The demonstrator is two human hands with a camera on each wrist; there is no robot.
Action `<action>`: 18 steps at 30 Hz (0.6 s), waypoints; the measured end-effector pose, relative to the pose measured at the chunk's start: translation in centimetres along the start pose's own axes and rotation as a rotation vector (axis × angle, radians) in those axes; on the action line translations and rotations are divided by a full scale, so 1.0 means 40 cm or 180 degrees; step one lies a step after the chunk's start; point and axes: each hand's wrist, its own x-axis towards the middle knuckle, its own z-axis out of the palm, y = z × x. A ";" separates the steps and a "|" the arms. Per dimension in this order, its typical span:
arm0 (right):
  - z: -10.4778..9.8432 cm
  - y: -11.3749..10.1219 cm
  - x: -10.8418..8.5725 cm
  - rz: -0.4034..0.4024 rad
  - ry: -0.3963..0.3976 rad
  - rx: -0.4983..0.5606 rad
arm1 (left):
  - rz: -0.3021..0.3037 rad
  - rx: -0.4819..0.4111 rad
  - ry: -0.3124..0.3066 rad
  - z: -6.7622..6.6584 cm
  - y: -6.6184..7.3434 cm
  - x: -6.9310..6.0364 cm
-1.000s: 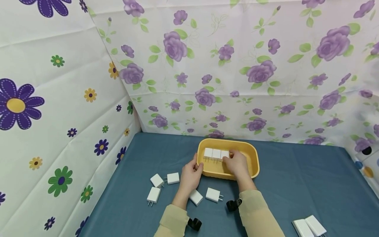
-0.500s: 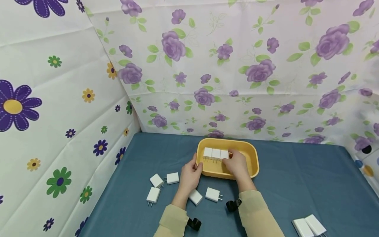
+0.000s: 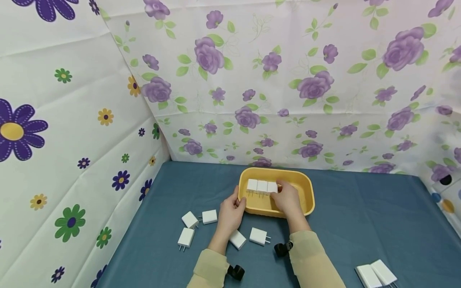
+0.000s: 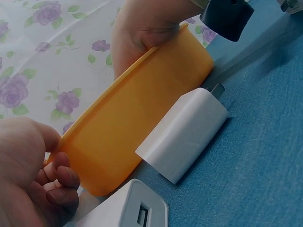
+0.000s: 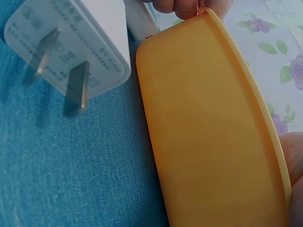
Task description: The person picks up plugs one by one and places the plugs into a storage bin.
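Note:
A yellow tray [image 3: 307, 192] lies near the back of the table, with three white plug adapters [image 3: 262, 187] side by side inside, prongs toward the front. The left hand [image 3: 230, 212] grips the tray's left end, thumb on the rim, as the left wrist view also shows at the yellow wall [image 4: 142, 109]. Reaching inside, the right hand [image 3: 289, 200] pinches the rightmost adapter [image 3: 272, 187]. In the right wrist view the tray's outer wall [image 5: 208, 118] hides most of that hand.
In front of the tray lie two white adapters [image 3: 258, 236], one partly behind the left wrist. Three more [image 3: 186, 237] lie to the left. Two white adapters [image 3: 368, 276] sit together at the front right. Floral cloth [image 3: 252, 80] stands behind the blue table [image 3: 360, 216].
The head view has shifted slightly. Both hands keep their places at the tray, and the adapters inside have not visibly moved.

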 end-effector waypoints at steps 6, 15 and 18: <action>-0.001 0.002 0.000 0.0042 -0.0019 0.0035 | 0.0011 0.0003 0.0004 -0.001 0.002 -0.001; 0.001 0.002 -0.002 0.0040 -0.0027 0.0050 | -0.0001 -0.0014 -0.0006 -0.002 0.005 -0.003; 0.001 0.003 -0.001 0.0033 -0.0011 0.0060 | 0.0002 0.0005 -0.0013 -0.003 0.007 -0.002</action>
